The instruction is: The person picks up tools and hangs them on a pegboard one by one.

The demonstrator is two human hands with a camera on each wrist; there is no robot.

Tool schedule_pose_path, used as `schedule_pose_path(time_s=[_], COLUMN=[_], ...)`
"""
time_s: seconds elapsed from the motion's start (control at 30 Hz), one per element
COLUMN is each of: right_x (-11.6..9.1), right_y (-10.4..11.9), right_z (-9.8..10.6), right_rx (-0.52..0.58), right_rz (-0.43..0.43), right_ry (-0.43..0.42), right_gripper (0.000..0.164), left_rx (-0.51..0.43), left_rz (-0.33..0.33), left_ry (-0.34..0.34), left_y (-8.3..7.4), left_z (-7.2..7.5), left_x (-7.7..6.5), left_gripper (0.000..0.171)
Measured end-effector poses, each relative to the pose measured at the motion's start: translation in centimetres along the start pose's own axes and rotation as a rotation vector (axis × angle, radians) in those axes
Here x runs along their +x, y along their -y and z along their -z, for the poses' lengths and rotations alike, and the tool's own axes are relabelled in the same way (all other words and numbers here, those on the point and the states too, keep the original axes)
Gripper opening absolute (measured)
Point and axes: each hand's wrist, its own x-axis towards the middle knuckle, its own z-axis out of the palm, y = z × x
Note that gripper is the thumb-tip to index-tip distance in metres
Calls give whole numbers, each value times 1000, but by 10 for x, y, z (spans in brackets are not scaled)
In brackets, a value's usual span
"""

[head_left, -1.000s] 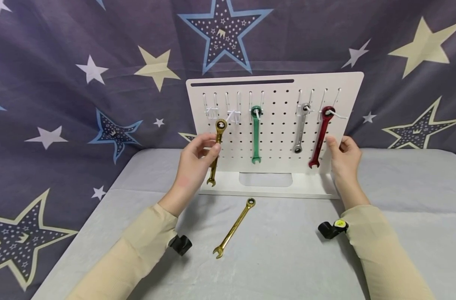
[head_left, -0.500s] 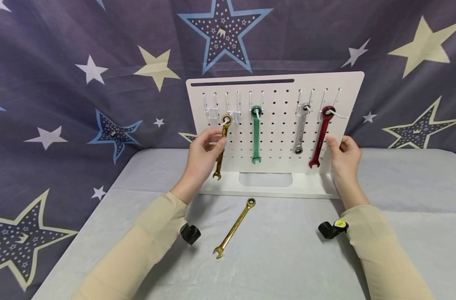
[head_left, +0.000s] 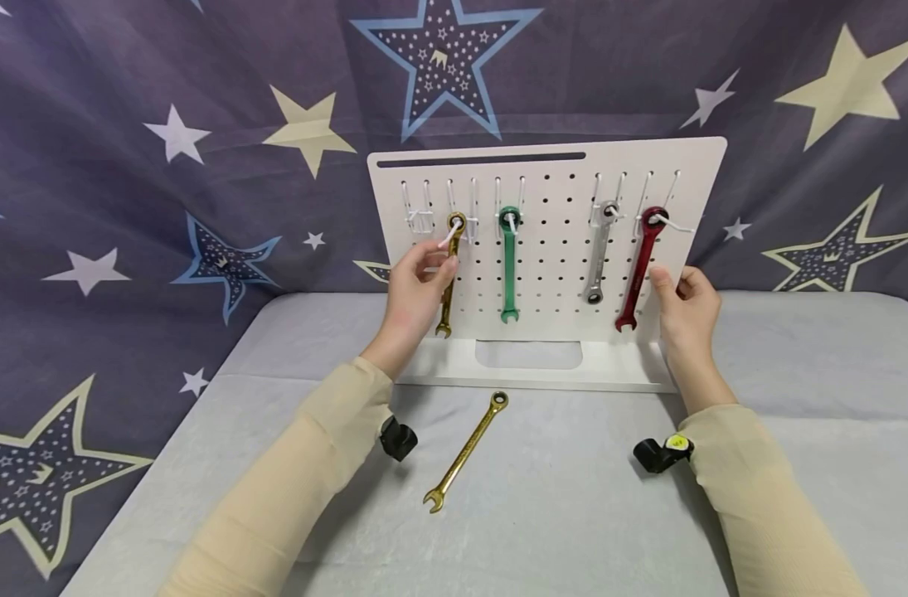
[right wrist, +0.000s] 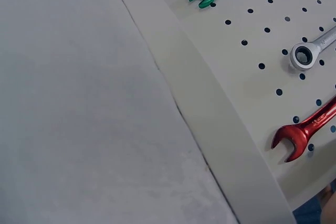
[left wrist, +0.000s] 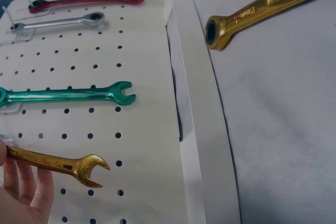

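My left hand pinches a gold combination wrench between thumb and fingers. The wrench's ring end is around a white hook on the pegboard, and its open end points down, as the left wrist view also shows with the gold wrench. My right hand grips the pegboard's right edge, thumb on the front, beside the hanging red wrench. A green wrench and a silver wrench hang from other hooks. A second gold wrench lies on the table in front of the board.
An unoccupied hook sits at the board's upper left. The board's white base rests on the grey cloth-covered table. Behind stands a dark star-patterned curtain. Black wrist mounts jut from both sleeves.
My left hand has moved the gold wrench up and right, and its ring has passed onto the second hook from the left. My right hand has stayed on the board's edge.
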Motion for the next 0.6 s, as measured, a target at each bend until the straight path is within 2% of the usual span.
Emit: schedule_pose_path(time_s=[0.3,0.6], right_x=[0,2], right_y=[1,-2], right_z=[0,0], right_rx=[-35,-37], right_rz=[-11,2], right_ry=[13,9], right_gripper=[18,17], left_rx=[58,62], left_rz=[-60,-95], left_ry=[9,27], left_y=[4,8], left_z=[-5,-9], left_x=[6,11], left_gripper=[27,25])
